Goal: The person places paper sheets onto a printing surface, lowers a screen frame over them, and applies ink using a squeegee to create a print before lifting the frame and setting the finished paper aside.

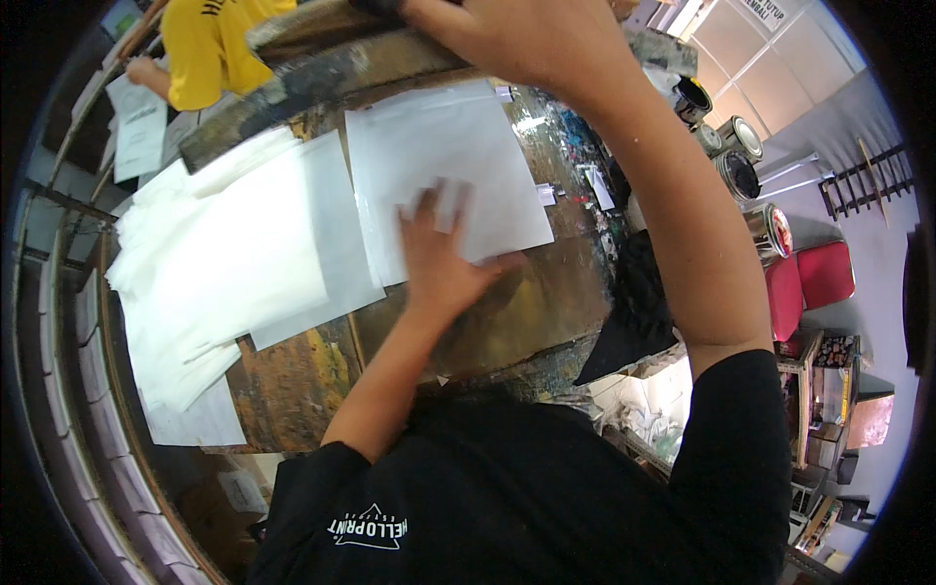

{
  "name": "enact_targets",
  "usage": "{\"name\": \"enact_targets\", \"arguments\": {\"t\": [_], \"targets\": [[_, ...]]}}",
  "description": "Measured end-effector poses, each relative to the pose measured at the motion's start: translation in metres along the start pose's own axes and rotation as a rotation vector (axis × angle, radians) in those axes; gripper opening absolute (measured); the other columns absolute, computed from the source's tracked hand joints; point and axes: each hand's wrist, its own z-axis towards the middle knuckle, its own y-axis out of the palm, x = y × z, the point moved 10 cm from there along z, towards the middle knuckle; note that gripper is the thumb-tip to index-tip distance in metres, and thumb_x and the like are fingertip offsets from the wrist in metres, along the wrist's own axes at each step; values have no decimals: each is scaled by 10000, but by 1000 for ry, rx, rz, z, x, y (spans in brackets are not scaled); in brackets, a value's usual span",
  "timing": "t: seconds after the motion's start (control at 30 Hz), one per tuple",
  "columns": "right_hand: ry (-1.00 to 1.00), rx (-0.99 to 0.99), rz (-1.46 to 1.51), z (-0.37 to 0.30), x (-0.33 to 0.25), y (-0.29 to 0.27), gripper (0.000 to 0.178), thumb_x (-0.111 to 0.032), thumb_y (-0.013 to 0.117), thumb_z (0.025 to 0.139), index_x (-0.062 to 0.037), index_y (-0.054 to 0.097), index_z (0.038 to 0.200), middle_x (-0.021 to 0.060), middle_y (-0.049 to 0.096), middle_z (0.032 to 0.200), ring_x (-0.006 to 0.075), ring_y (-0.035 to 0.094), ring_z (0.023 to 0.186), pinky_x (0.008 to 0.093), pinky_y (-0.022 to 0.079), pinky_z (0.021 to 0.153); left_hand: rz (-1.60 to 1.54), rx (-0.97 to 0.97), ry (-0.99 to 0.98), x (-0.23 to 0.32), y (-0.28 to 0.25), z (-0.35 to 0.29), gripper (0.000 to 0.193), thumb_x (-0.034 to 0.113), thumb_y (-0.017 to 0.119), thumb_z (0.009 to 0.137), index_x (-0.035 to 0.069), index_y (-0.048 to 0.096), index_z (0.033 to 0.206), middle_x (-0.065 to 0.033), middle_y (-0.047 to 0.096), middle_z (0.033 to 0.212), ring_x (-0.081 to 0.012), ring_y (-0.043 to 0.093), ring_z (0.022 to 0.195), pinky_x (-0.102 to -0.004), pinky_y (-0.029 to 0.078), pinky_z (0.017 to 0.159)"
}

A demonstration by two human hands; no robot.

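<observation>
My left hand (pixel 439 258), fingers spread and blurred by motion, is over the lower part of a pale plastic sheet or bag (pixel 429 127). That sheet lies flat on a paint-stained wooden table (pixel 526 312). To its left is a heap of thin white bags or sheets (pixel 224 244), with a more see-through sheet (pixel 346 234) at the heap's right side. At the top, my right hand (pixel 517 39) reaches across a stained wooden frame (pixel 390 63), tilted above the table. Its thumb curls by something dark; the other fingers are cut off by the picture's edge.
A person in a yellow shirt (pixel 219 49) handles a white printed bag (pixel 139 127) at the upper left. Paint cans (pixel 738 175) line the right side. Black cloth (pixel 634 312) hangs at the table's right edge. Racks (pixel 107 429) stand at the left.
</observation>
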Motion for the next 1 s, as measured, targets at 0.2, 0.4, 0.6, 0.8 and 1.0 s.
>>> {"name": "enact_targets", "arguments": {"t": [0.2,0.4,0.6,0.8,1.0], "targets": [[-198,-125,-22,-73,13,66,455,-416,697,928,-54,617,1190,176,692,1092,361,651,1098,545,422,948,-1124,379,-428,-119,-158,-36,997,87,931,792,-52,370,1605,-118,720,1200,-173,680,1052,-330,585,908],[-130,-473,61,-138,15,170,598,-147,848,754,-99,524,1254,98,600,1146,328,594,1169,544,368,987,-491,163,-481,-136,-92,-128,1149,418,1033,607,-54,533,1527,-88,733,1117,-233,659,1041,-442,486,981],[-52,-83,-135,-52,87,268,480,-132,814,785,-100,561,1192,80,604,1123,292,590,1134,529,367,976,12,27,-374,-152,-67,-151,1299,705,928,550,-53,534,1530,-55,626,886,-243,491,845,-426,332,901],[-132,-50,-249,20,123,353,517,-126,804,797,-110,575,1261,56,624,1174,260,598,1191,575,361,1074,53,15,-331,-149,-67,-150,1337,752,900,541,-75,529,1523,-36,558,843,-234,467,845,-430,327,891],[-102,-120,-266,17,120,364,484,-131,783,842,-120,561,1273,50,626,1179,261,605,1177,577,377,1035,-13,-11,-369,-151,-66,-149,1340,749,902,533,-78,531,1520,-20,529,838,-227,463,846,-433,317,888]]}}
